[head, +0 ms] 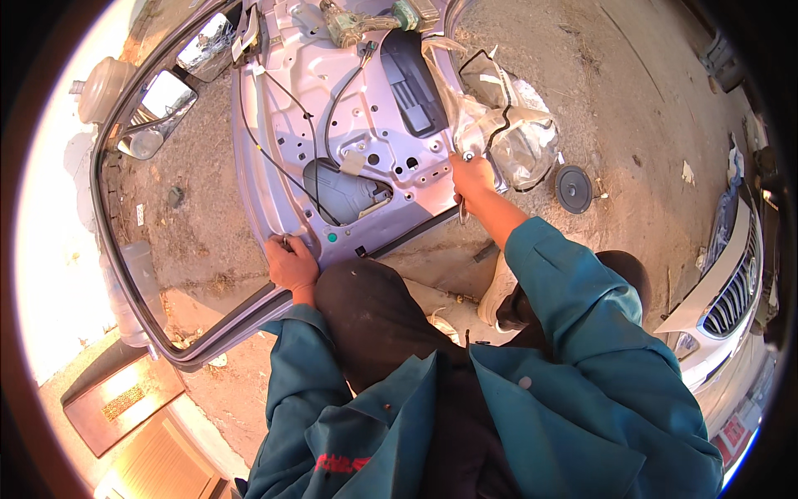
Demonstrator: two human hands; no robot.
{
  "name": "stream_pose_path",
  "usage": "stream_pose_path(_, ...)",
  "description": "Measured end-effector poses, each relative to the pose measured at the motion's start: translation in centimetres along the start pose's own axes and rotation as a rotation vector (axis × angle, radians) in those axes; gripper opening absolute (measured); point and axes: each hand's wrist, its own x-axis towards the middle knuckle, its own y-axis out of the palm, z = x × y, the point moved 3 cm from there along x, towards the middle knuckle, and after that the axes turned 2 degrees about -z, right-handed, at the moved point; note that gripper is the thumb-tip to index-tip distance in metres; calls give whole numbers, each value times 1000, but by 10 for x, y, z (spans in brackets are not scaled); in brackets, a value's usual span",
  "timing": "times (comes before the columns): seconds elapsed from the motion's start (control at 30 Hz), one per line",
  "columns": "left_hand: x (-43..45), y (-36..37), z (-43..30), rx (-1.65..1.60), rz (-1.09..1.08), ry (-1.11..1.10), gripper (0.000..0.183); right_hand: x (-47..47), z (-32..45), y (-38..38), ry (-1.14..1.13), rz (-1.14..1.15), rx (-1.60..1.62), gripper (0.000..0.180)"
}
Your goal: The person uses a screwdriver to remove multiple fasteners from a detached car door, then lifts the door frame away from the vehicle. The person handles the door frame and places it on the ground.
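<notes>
A car door shell (349, 131) of lilac-grey metal lies in front of my knees with its inner side up. My right hand (474, 178) grips a metal wrench (462, 213) at the door's lower right edge; a round metal end shows above the fingers. At the near left corner of the panel, my left hand (292, 261) is curled around a small dark metal piece (286, 243), mostly hidden by the fingers. Black cables (312, 143) run over the panel. Across its far end rests a worn cordless drill (361, 25).
Clear plastic film (517, 137) with black sealant hangs off the door's right side. On the ground nearby is a round speaker (573, 189). Mirror pieces (165, 100) show inside the window frame (103, 206). A bumper with a grille (732, 293) stands at right, plastic jugs (106, 90) at left.
</notes>
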Motion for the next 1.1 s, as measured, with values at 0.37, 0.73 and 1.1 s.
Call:
stream_pose_path(0.37, 12, -19, -68, -1083, 276, -339, 10, 27, -2, -28, -379, -77, -825, 52)
stream_pose_path(0.73, -148, 70, -307, -890, 1099, -5, 47, 41, 13, -25, -272, -32, -995, 81)
stream_pose_path(1.1, -220, 109, -347, -923, 958, -422, 48, 32, 13, -31, -390, -71, -979, 52)
